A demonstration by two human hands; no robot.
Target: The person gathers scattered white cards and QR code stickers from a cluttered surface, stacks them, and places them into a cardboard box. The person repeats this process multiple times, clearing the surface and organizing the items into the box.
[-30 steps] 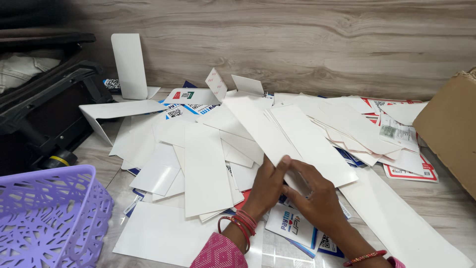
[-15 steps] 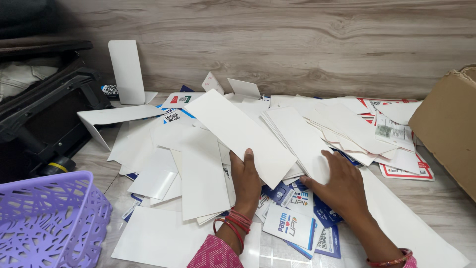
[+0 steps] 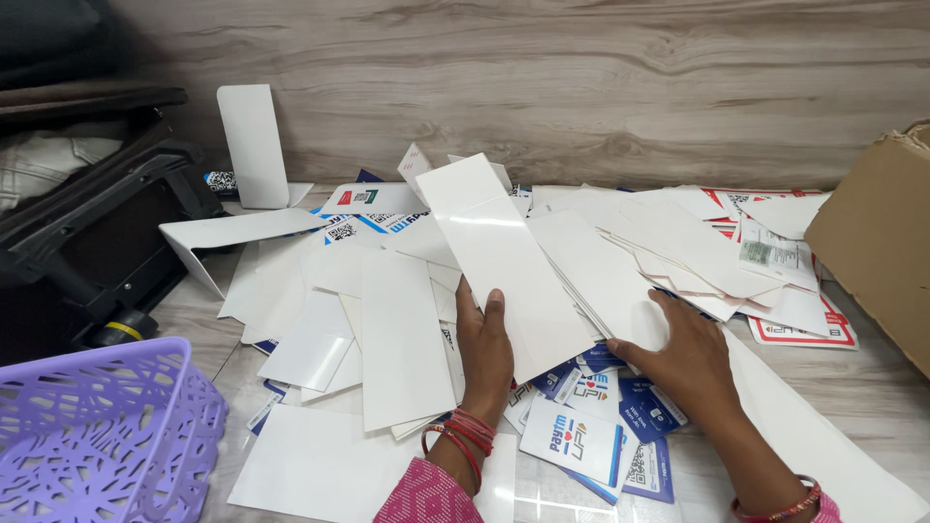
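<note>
Head view: the sorting appears barely begun; the loose card pile [image 3: 407, 320] is spreading across mid-frame, and the purple basket [image 3: 97, 426] at lower left is showing no cards. The left hand [image 3: 487, 341] is grasping a long white card [image 3: 504, 257] by its lower edge, the card rising toward upper centre. The right hand [image 3: 683, 358] is lying flat, fingers spread, on the cards right of centre, gripping nothing.

Pale wood-grain floor [image 3: 852, 397] strewn with white cards [image 3: 397, 329], a purple basket [image 3: 97, 426], a cardboard box [image 3: 877, 242]

Left hand [image 3: 487, 341] lifting a long white card [image 3: 504, 257], right hand [image 3: 686, 360] flat on scattered cards [image 3: 620, 281], purple basket [image 3: 102, 436] nearby
</note>
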